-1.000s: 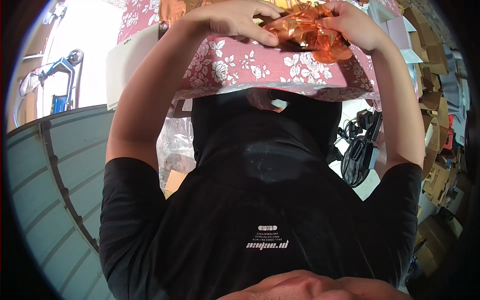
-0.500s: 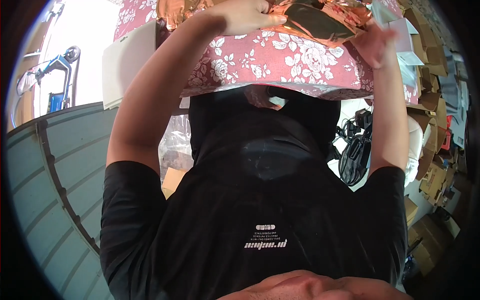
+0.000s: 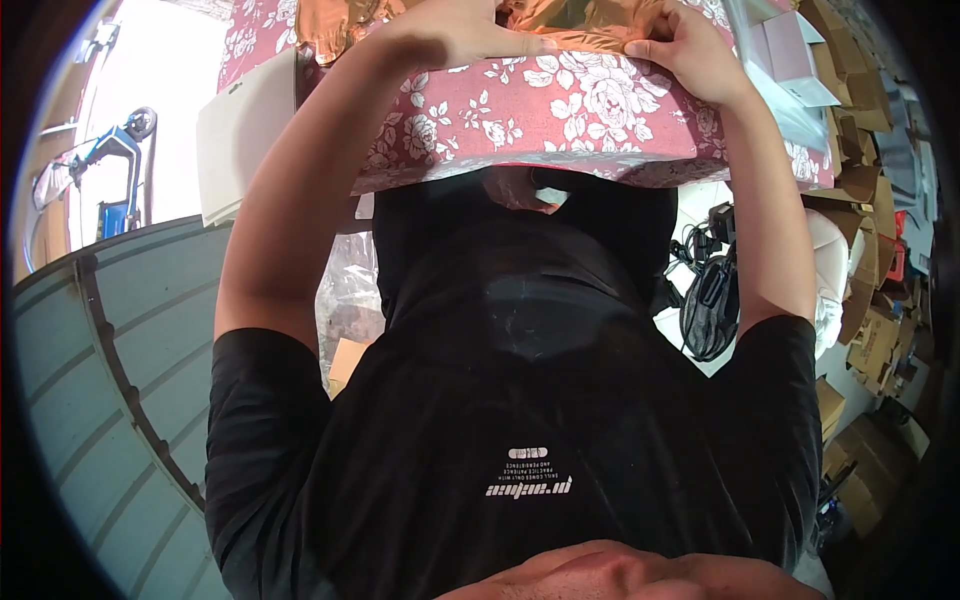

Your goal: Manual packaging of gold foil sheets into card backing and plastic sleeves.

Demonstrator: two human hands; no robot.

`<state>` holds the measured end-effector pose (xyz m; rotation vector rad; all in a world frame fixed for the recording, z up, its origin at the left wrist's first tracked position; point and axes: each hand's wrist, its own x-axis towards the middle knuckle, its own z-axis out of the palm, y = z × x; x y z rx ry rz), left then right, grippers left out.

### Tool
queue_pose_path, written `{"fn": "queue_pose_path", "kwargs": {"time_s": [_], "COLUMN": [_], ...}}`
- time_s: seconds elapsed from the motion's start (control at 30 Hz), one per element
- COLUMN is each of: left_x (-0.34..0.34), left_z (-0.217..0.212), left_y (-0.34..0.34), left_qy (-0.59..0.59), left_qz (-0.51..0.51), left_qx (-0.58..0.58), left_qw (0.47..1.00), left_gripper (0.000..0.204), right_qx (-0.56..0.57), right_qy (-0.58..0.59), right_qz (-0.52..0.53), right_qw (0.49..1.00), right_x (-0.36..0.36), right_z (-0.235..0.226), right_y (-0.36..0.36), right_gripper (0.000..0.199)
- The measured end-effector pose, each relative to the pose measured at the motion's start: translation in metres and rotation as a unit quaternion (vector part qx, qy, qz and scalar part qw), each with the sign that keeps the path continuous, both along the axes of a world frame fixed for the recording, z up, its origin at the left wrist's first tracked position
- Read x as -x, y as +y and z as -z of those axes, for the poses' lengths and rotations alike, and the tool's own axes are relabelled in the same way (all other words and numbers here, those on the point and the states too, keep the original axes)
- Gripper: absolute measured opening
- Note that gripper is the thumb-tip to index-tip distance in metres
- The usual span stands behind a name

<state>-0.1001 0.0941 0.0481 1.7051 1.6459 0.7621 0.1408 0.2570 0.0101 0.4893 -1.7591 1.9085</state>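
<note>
My 2 bare hands reach over a table surface spread with a dusty-red cloth patterned with white roses (image 3: 480, 125). Between them, back from the near edge and cut off by the top of the view, is a shiny, copper-orange, foil-like sheet (image 3: 590, 25). My right hand (image 3: 695, 55) pinches the sheet's near rim between thumb and curled fingers. My left hand (image 3: 460, 35) has its thumb stretched along that same rim; its other fingers are mostly out of sight, so I cannot tell whether they grip. A 2nd crinkled, copper-orange, foil-like piece (image 3: 335, 25) lies behind my left forearm, toward the surface's left edge. Flat, off-white panels (image 3: 240, 150) stand at that edge. Near the right edge are a white, square-sided box (image 3: 793, 55) and some clear, thin plastic (image 3: 750, 45). Below the near edge, toward its right corner, are tangled black cables (image 3: 715, 235).
</note>
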Motion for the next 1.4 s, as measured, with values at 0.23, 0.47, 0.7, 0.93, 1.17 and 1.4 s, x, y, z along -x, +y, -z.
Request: {"fn": "queue_pose_path", "kwargs": {"time_s": [0.23,0.47,0.7,0.93,1.17,1.4], "left_x": [0.002,0.001,-0.045,-0.086,-0.085,-0.087], "left_z": [-0.005,0.018,0.031,0.061,0.059,0.057], "left_y": [0.013,-0.001,-0.014,-0.02,-0.019,-0.02], "left_qy": [0.149,0.084,0.361,0.367,0.368,0.365], "left_qz": [-0.023,-0.067,-0.227,-0.026,-0.026,-0.028], "left_qx": [0.148,-0.043,-0.339,-0.17,-0.158,-0.144], "left_qw": [0.978,0.993,0.839,0.914,0.916,0.919], "left_gripper": [0.037,0.053,0.078,0.091,0.089,0.089], "right_qx": [-0.211,-0.245,-0.127,-0.195,-0.583,-0.503], "right_qy": [-0.478,-0.477,-0.469,-0.47,-0.128,-0.282], "right_qz": [0.325,0.356,0.3,0.358,0.543,0.346], "right_qw": [0.788,0.765,0.821,0.783,0.59,0.74], "right_x": [0.001,0.008,0.005,0.0,-0.012,-0.026], "right_z": [-0.041,-0.049,-0.03,-0.036,-0.015,0.005], "right_y": [-0.019,-0.029,-0.009,-0.013,-0.056,-0.026], "right_gripper": [0.023,0.03,0.035,0.039,0.058,0.06]}}
